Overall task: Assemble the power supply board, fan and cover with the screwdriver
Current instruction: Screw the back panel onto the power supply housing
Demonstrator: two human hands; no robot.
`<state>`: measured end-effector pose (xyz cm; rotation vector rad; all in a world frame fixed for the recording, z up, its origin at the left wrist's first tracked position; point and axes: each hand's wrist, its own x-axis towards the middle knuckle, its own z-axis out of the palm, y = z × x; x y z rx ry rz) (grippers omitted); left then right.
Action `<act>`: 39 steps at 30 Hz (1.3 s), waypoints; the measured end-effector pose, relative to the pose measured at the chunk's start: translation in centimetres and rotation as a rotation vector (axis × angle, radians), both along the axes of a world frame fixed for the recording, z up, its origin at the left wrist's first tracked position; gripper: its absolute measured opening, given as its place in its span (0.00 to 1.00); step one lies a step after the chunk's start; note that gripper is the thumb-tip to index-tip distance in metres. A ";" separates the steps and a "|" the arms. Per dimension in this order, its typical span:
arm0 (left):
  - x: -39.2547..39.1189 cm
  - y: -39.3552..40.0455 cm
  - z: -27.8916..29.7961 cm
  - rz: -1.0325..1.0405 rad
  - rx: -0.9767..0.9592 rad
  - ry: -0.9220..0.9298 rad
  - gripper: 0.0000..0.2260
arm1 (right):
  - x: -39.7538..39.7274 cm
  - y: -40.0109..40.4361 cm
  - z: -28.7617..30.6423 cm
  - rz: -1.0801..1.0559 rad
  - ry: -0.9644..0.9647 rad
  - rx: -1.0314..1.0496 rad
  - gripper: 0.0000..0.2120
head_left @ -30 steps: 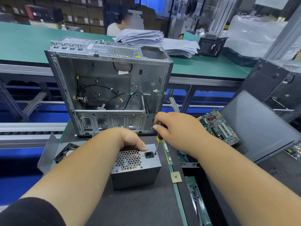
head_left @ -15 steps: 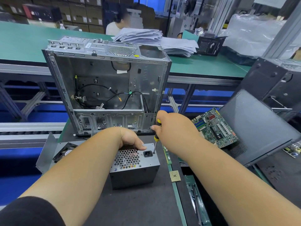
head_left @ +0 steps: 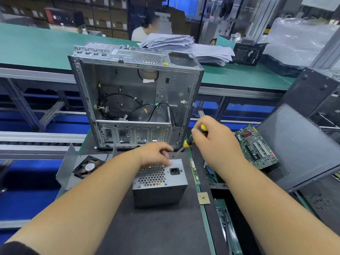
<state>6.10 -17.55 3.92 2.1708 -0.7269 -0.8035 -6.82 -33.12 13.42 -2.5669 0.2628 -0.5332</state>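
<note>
My left hand steadies the power supply; my right hand, at two o'clock, grips the screwdriver, tip blurred, perhaps lifted clear.

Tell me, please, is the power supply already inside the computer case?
Out: the power supply sits on the mat in front of the open case, under the left hand.

One head-worn view, looking forward and down, close over both forearms. Workbench fills the foreground, farther tables beyond.
</note>
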 end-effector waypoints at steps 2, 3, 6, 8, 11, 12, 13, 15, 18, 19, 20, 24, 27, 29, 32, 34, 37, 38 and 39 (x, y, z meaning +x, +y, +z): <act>-0.8 1.7 0.3 0.132 -0.210 -0.044 0.22 | 0.1 0.7 -0.5 0.020 -0.068 0.261 0.05; -1.3 2.9 0.5 0.196 -0.283 -0.080 0.21 | 0.3 1.2 -0.9 0.032 -0.085 0.399 0.05; -2.6 7.3 0.6 0.414 -0.440 -0.157 0.16 | 1.1 3.0 -2.4 0.066 -0.053 0.749 0.06; -3.6 10.4 0.2 0.558 -0.435 -0.211 0.13 | 1.8 4.4 -3.4 0.087 -0.013 0.939 0.07; -5.2 15.0 -1.0 0.725 -0.335 -0.230 0.10 | 2.8 7.2 -4.8 0.137 0.044 1.116 0.07; -5.7 16.4 -1.3 0.778 -0.320 -0.222 0.09 | 3.1 8.1 -5.1 0.161 0.060 1.143 0.07; -6.4 17.8 -1.7 0.825 -0.302 -0.215 0.09 | 3.3 9.1 -5.4 0.188 0.075 1.162 0.07; -7.7 20.0 -2.3 0.895 -0.262 -0.201 0.08 | 3.7 10.7 -5.8 0.250 0.090 1.199 0.08; -9.6 22.7 -3.4 0.990 -0.209 -0.191 0.07 | 4.1 13.0 -6.4 0.321 0.105 1.247 0.08; -10.2 23.5 -3.8 1.016 -0.183 -0.194 0.07 | 4.3 13.8 -6.6 0.350 0.108 1.267 0.08; -10.8 24.2 -4.2 1.040 -0.149 -0.195 0.08 | 4.5 14.5 -6.9 0.381 0.111 1.286 0.09; -12.3 26.5 -6.4 1.161 0.003 -0.172 0.09 | 4.9 17.4 -8.4 0.464 0.121 1.345 0.10; -12.6 27.6 -8.2 1.171 0.103 -0.123 0.08 | 5.1 19.1 -9.5 0.470 0.147 1.352 0.09; -12.4 27.8 -9.5 1.118 0.138 -0.112 0.07 | 5.3 20.0 -10.3 0.455 0.175 1.343 0.09; -11.9 27.5 -11.1 1.002 0.172 -0.109 0.07 | 5.5 21.2 -11.3 0.422 0.205 1.328 0.09; -11.5 27.4 -12.0 0.945 0.187 -0.114 0.07 | 5.6 21.7 -11.7 0.413 0.209 1.322 0.09; -10.9 27.3 -12.8 0.891 0.241 -0.176 0.07 | 5.7 22.2 -12.2 0.397 0.219 1.298 0.09; -10.7 27.3 -12.9 0.880 0.267 -0.210 0.07 | 5.7 22.3 -12.4 0.393 0.219 1.293 0.09; -10.5 27.3 -13.1 0.867 0.286 -0.244 0.06 | 5.7 22.4 -12.5 0.388 0.216 1.289 0.09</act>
